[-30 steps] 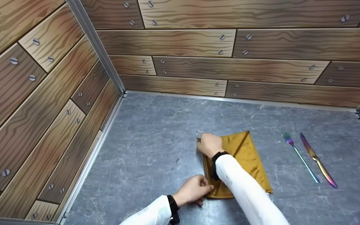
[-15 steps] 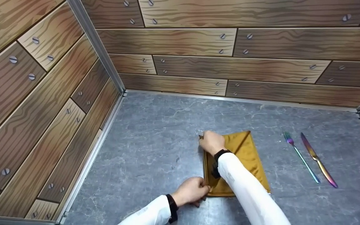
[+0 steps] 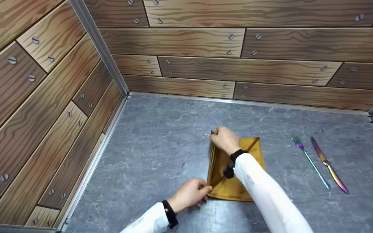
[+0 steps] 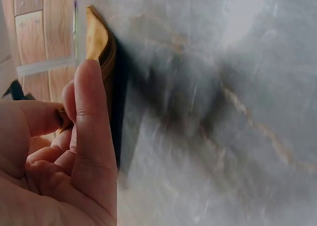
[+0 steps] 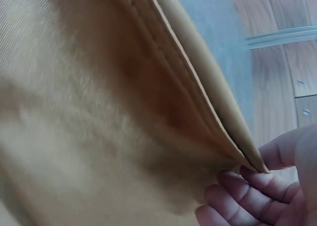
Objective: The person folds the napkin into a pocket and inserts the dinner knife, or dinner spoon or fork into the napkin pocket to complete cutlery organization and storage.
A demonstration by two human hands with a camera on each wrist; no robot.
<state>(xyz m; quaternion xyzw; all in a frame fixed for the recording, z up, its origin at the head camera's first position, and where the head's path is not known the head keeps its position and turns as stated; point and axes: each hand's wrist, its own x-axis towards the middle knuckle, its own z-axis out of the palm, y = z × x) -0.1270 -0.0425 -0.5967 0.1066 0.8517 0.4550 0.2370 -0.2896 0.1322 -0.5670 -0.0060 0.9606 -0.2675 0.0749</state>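
Note:
A folded mustard-gold cloth napkin (image 3: 235,187) lies on the grey surface, its left side lifted by both hands. My right hand (image 3: 225,139) pinches its far left corner; in the right wrist view the thumb and fingers meet at the corner of the layered, stitched edge of the napkin (image 5: 124,112). At the near left corner, my left hand (image 3: 189,193) pinches the cloth between thumb and fingertips. The left wrist view shows one finger of the left hand (image 4: 74,151) extended along the raised fold of the napkin (image 4: 99,35). The right forearm hides part of the napkin.
To the right, a rainbow-coloured fork (image 3: 311,161) and a matching table knife (image 3: 329,165) lie side by side. Wood-patterned panels (image 3: 180,42) stand at the back and left, meeting the grey marbled surface (image 3: 147,145) along metal strips.
My right hand has moved away from me and slightly right with its corner. The left hand has shifted slightly left. The napkin's left side has lifted and its right side has drawn inward.

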